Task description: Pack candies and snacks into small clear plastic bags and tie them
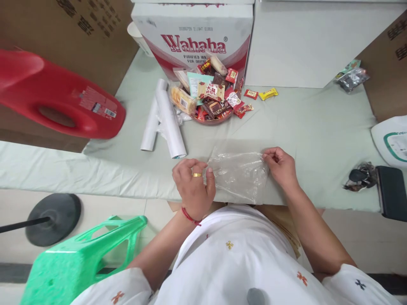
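Note:
A clear plastic bag is spread between my two hands over the front edge of the table. My right hand pinches its upper right corner between thumb and fingers. At the bag's left side is my left hand, its thumb apart from the curled fingers; the fingertips meet the bag's upper left corner. A ring and a red cord bracelet are on that hand and wrist. Beyond the bag stands a bowl heaped with wrapped snacks and sweets.
Two white paper rolls lie left of the bowl, and a few loose sweets to its right. A Wahaha carton stands behind. A red jug, a green stool and a black phone flank the space.

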Available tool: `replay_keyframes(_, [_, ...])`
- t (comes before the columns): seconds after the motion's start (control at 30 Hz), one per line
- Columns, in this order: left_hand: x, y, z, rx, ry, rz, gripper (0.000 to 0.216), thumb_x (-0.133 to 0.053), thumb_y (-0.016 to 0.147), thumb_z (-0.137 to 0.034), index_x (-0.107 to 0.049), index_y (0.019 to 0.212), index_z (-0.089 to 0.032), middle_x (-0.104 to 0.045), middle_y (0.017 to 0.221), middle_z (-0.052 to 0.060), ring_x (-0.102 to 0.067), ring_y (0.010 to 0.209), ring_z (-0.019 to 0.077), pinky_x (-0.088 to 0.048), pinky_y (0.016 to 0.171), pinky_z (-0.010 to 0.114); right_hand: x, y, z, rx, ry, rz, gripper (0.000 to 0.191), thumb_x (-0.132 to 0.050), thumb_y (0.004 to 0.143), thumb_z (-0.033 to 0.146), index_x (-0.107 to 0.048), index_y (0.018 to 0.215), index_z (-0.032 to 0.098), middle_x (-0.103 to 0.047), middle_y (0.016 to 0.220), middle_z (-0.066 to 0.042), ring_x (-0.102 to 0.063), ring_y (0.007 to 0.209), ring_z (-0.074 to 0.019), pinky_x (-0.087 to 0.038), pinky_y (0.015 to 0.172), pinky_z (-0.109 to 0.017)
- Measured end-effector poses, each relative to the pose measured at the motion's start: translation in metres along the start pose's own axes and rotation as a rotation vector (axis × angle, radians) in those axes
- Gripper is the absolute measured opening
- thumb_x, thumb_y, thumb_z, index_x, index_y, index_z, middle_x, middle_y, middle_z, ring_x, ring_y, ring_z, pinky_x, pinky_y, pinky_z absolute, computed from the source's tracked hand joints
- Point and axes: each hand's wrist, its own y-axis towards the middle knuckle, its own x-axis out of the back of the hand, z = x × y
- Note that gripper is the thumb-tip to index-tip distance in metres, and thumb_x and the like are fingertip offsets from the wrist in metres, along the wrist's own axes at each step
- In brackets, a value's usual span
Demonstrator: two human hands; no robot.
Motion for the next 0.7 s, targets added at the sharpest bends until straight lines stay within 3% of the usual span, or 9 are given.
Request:
replay_keyframes(0.07, [0.006,0.017,-0.007,-0.056,-0.090,-0.072,0.008,-0.060,0.092,-0.017,-0.063,0.100,-0.018,-0.062,0.105,0.013,-0.058,0.115,0.0298,-0.047,0.099,0.048,0.000,0.000,0.002,0.018,-0.034,0.000,0.018,-0.066,0.085,0.038,-0.071,0.089,0.021,-0.068,0.079,0.000,-0.053,0.065,-0.0137,-0.043,0.065,-0.028])
replay_keyframes(0.13, [0.008,0.029,-0.016,-0.122,-0.214,-0.043,0.011,-0.060,0.091,-0.013,-0.062,0.101,-0.019,-0.065,0.100,0.010,-0.062,0.110,0.0260,-0.049,0.097,0.044,0.002,0.000,0.003,0.042,-0.055,-0.002,0.018,-0.066,0.086,0.038,-0.071,0.090,0.021,-0.068,0.079,0.000,-0.053,0.065,-0.0138,-0.043,0.065,-0.029])
replay_keyframes(0.23, [-0.002,0.024,-0.024,-0.280,-0.352,0.151,0.015,-0.059,0.093,-0.011,-0.064,0.105,-0.018,-0.072,0.096,0.008,-0.066,0.104,0.0225,-0.051,0.092,0.038,0.004,-0.002,0.005,0.071,-0.078,-0.011,0.019,-0.066,0.087,0.039,-0.072,0.091,0.022,-0.068,0.078,0.000,-0.052,0.064,-0.0134,-0.043,0.064,-0.028])
replay_keyframes(0.33, [-0.023,-0.002,-0.024,-0.396,-0.274,0.335,0.020,-0.057,0.096,-0.015,-0.068,0.112,-0.018,-0.076,0.115,0.010,-0.065,0.121,0.0252,-0.048,0.103,0.042,0.007,-0.006,0.003,0.111,-0.068,-0.017,0.020,-0.065,0.089,0.041,-0.072,0.094,0.022,-0.068,0.079,0.001,-0.051,0.062,-0.0127,-0.042,0.063,-0.027])
replay_keyframes(0.47, [-0.042,-0.037,-0.016,-0.370,-0.114,0.501,0.033,-0.055,0.101,-0.023,-0.067,0.131,-0.020,-0.058,0.152,0.015,-0.045,0.148,0.0324,-0.027,0.123,0.062,0.014,-0.011,-0.005,0.162,-0.077,-0.120,0.023,-0.065,0.091,0.044,-0.072,0.098,0.023,-0.070,0.082,0.001,-0.051,0.062,-0.0125,-0.044,0.065,-0.028])
replay_keyframes(0.57, [-0.038,-0.047,-0.012,-0.273,-0.075,0.651,0.044,-0.052,0.103,-0.033,-0.059,0.146,-0.028,-0.042,0.165,0.013,-0.030,0.157,0.0373,-0.014,0.122,0.075,0.024,-0.010,-0.011,0.137,-0.109,-0.156,0.023,-0.065,0.091,0.043,-0.071,0.100,0.023,-0.071,0.086,-0.001,-0.055,0.066,-0.0145,-0.047,0.070,-0.031])
replay_keyframes(0.7, [-0.028,-0.045,-0.012,-0.149,-0.038,0.792,0.054,-0.052,0.102,-0.046,-0.049,0.155,-0.036,-0.027,0.172,0.009,-0.015,0.160,0.0455,-0.014,0.119,0.080,0.038,0.005,-0.006,0.130,-0.254,-0.207,0.024,-0.059,0.094,0.043,-0.070,0.103,0.023,-0.071,0.091,-0.005,-0.058,0.074,-0.0195,-0.049,0.077,-0.037])
